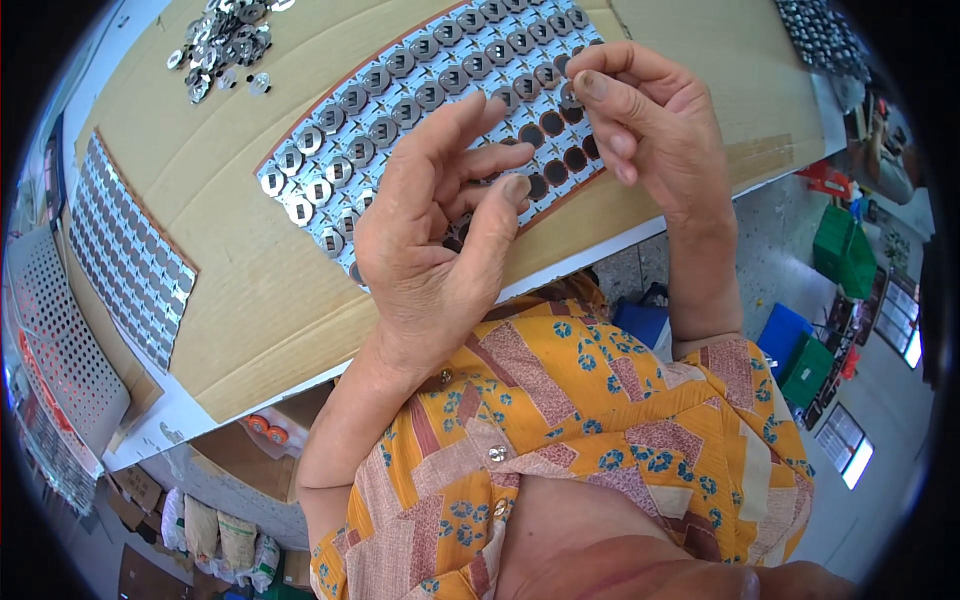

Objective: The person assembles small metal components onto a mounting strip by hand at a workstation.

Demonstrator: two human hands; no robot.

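Observation:
A rectangular sheet (455, 55) lies on the cardboard-covered table, bearing rows of small metal clips, with bare dark round spots along its near right part. My left hand (430, 220) hovers over its near side, thumb and bent fingers apart, with nothing visible between them. Above the sheet's right edge, my right hand (650, 125) is closed in a pinch of thumb and forefinger. Whatever sits in that pinch is too small to make out. Both hands hide parts of the sheet. Loose metal clips (230, 45) are heaped on the table at the far left.
A second sheet (130, 250) of round parts lies at the left, beside a perforated pale tray (60, 310). Dark small parts (820, 35) are piled at the far right. The table's white edge (640, 230) runs close to my body. Green crates (842, 252) stand on the floor at right.

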